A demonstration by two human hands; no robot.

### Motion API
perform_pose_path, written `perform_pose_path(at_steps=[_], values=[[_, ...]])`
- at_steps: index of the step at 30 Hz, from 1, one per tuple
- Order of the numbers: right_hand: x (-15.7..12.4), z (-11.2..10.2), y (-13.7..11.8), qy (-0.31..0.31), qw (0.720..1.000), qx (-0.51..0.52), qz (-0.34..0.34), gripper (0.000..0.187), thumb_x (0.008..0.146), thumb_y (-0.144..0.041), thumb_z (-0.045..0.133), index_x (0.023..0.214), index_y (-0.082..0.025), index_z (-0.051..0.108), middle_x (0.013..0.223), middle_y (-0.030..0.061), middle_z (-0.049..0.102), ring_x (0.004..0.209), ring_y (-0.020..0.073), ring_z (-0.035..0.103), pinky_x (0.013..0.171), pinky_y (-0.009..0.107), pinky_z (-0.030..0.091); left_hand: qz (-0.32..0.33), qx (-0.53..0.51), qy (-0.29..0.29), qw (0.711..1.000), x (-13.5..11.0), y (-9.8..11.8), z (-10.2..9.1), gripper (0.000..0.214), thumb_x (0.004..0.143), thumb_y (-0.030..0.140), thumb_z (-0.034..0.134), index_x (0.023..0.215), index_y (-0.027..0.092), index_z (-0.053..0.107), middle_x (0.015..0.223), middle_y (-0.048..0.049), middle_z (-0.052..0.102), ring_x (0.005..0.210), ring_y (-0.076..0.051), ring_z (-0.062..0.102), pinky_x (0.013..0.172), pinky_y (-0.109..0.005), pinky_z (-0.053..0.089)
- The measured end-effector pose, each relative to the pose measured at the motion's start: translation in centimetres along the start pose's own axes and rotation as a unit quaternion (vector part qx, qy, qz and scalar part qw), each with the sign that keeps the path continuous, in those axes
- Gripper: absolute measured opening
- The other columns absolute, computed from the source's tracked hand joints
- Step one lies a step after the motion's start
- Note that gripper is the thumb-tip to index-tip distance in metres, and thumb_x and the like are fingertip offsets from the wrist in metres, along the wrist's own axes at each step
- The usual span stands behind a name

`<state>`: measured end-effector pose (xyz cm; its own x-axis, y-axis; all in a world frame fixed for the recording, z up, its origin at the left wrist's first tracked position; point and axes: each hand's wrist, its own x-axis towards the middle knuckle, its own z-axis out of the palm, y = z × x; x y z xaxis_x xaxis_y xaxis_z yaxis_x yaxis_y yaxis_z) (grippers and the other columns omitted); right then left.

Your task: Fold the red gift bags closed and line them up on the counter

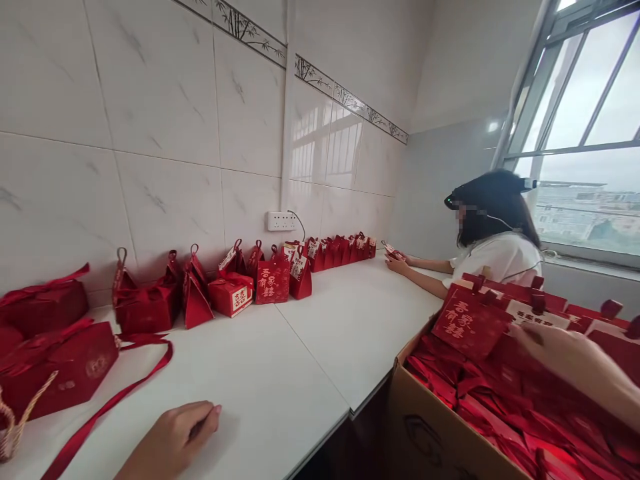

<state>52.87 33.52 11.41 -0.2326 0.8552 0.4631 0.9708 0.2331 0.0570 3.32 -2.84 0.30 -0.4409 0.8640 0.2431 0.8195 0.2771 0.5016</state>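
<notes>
My left hand (175, 437) rests at the near edge of the white table (240, 393), its fingers curled in, with nothing seen in them. Over at the right, my right hand (555, 350) reaches above an open cardboard box (435, 420). Its fingertips pinch the edge of a red gift bag (463, 320) that has pale printed characters and stands tilted at the box's far left corner. Below it, the box is full of red packages (490, 407) with ribbons. More red bags with dark loop handles stand along its far side.
A row of red gift boxes (233, 293) and bags lines the tiled wall. Larger ribboned red boxes (65, 367) sit at left, beside a loose red ribbon (120, 393). A person (493, 240) wearing a headset handles a small red item at the table's far end.
</notes>
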Motion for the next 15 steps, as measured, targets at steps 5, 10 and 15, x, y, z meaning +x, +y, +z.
perform_pose_path(at_steps=[5,10,15], values=[[2.6,-1.3,-15.6,-0.165,0.977,0.044,-0.127,0.038,0.095,-0.03,0.034,0.08,-0.017,0.067,0.085,0.0122,0.072,0.085,0.0246,0.069,0.07,0.031,0.046,0.033,-0.022,0.038,0.998,-0.3,0.7,1.1,0.041,0.085,0.045,0.036,0.053,0.02,0.044,0.053,0.0013,0.051,0.052,-0.013,0.047,0.055,-0.023,0.035],[5.4,2.8,-26.0,-0.244,0.945,0.088,-0.199,0.031,0.095,-0.038,0.046,0.088,-0.013,0.064,0.079,0.0029,0.067,0.07,0.0141,0.065,0.072,0.032,0.05,-0.024,-0.111,0.009,0.994,3.2,3.3,3.3,0.043,0.08,0.05,0.04,0.05,0.02,0.046,0.048,0.0006,0.048,0.048,-0.014,0.043,0.053,-0.025,0.032],[8.4,6.6,-34.3,-0.29,0.926,0.127,-0.205,0.028,0.092,-0.035,0.054,0.108,-0.013,0.059,0.104,0.0066,0.063,0.088,0.017,0.062,0.078,0.037,0.053,-0.173,-0.362,0.057,0.914,9.2,10.1,7.5,0.054,0.071,0.07,0.037,0.057,0.019,0.049,0.053,-0.0015,0.051,0.045,-0.013,0.041,0.05,-0.026,0.034]])
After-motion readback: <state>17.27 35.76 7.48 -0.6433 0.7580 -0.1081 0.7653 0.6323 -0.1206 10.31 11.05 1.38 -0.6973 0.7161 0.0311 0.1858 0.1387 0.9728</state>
